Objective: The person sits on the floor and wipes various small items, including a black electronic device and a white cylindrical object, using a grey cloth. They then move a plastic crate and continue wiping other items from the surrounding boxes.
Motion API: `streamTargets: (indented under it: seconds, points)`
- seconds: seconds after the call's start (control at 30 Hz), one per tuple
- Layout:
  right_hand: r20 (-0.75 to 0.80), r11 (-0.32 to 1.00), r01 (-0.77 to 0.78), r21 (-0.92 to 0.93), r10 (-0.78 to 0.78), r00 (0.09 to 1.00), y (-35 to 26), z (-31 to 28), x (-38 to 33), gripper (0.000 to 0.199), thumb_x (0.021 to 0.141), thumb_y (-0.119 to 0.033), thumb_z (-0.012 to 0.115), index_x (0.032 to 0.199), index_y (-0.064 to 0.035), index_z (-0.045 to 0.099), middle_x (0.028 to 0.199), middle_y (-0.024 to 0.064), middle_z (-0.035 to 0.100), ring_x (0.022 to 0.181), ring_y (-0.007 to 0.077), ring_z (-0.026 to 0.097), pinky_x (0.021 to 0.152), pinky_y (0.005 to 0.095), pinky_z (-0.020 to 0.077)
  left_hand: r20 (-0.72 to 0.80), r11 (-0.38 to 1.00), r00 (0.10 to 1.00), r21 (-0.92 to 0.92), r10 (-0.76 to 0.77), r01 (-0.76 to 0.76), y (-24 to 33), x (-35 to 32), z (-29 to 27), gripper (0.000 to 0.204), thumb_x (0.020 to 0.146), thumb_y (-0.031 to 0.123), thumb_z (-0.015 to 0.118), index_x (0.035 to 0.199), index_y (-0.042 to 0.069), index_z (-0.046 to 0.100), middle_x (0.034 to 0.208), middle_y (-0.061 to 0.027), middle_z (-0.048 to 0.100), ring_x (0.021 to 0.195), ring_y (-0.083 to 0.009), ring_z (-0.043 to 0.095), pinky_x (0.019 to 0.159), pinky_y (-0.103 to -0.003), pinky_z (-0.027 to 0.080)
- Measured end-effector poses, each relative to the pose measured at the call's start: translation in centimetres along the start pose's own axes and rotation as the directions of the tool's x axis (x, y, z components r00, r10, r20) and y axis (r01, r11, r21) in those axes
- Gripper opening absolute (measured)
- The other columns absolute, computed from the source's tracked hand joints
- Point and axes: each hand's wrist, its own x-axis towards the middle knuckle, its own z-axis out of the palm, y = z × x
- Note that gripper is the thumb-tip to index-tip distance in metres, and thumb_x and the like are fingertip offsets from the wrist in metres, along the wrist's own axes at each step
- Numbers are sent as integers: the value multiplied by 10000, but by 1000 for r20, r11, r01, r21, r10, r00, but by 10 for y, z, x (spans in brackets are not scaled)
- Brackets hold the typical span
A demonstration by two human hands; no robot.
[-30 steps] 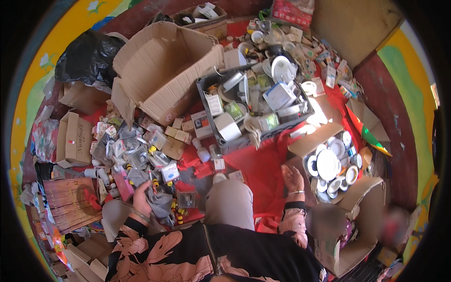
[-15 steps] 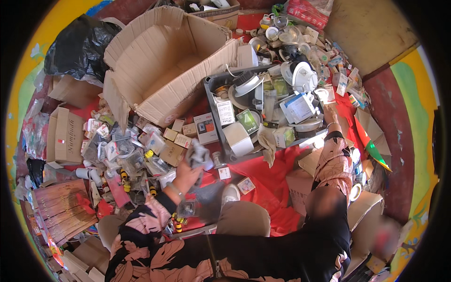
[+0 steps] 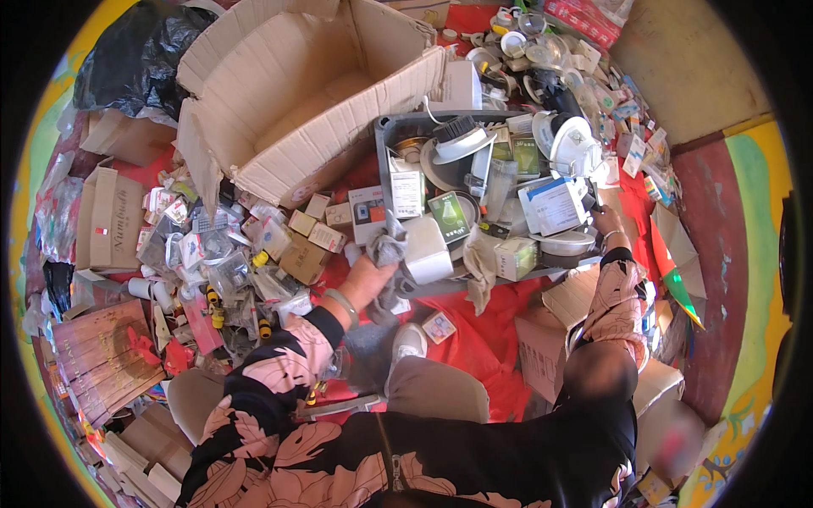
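A grey cloth (image 3: 389, 247) is bunched in my left hand (image 3: 369, 280), its fingers closed around it. That hand is at the front left corner of a grey plastic crate (image 3: 384, 173), so the cloth covers part of the corner. At the crate's right end, my right hand (image 3: 608, 223) is closed on the rim, some fingers hidden. The crate holds round white light fittings (image 3: 577, 146), a green box (image 3: 449, 216), a plain white box (image 3: 428, 250) and a blue-and-white box (image 3: 552, 205). Another dirty cloth (image 3: 480, 269) hangs over its front edge.
A large open cardboard box (image 3: 288, 93) stands behind, left of the crate. Small boxes and plastic-wrapped parts (image 3: 224, 271) are heaped at left. Loose fittings (image 3: 542, 55) pile up at far right. A small box (image 3: 439, 327) lies on red cloth (image 3: 474, 339) near my shoe.
My left hand has moved right with the grey cloth, up to the crate's corner. My right hand has come lower and now grips the crate's right end. The view has shifted slightly.
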Motion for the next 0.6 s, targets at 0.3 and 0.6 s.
streamTargets:
  seconds: [0.3,0.6]
  points:
    - [-44,995,84,-59,-87,995,29,20,-93,312,761,-310,574,862,-23,641,844,217,629,828,348,613,726,404,468,-74,979,997,204,15,0,10,3,-31,345,665,251,663,887,-12,633,808,-199,643,788,-307,632,701,-356,485]
    - [239,847,-167,505,48,970,28,20,-61,484,602,74,469,1055,-69,559,726,67,550,579,208,511,507,327,420,89,999,995,6,-38,38,1,11,-32,370,631,179,696,917,-42,615,889,-143,652,833,-204,617,752,-295,471]
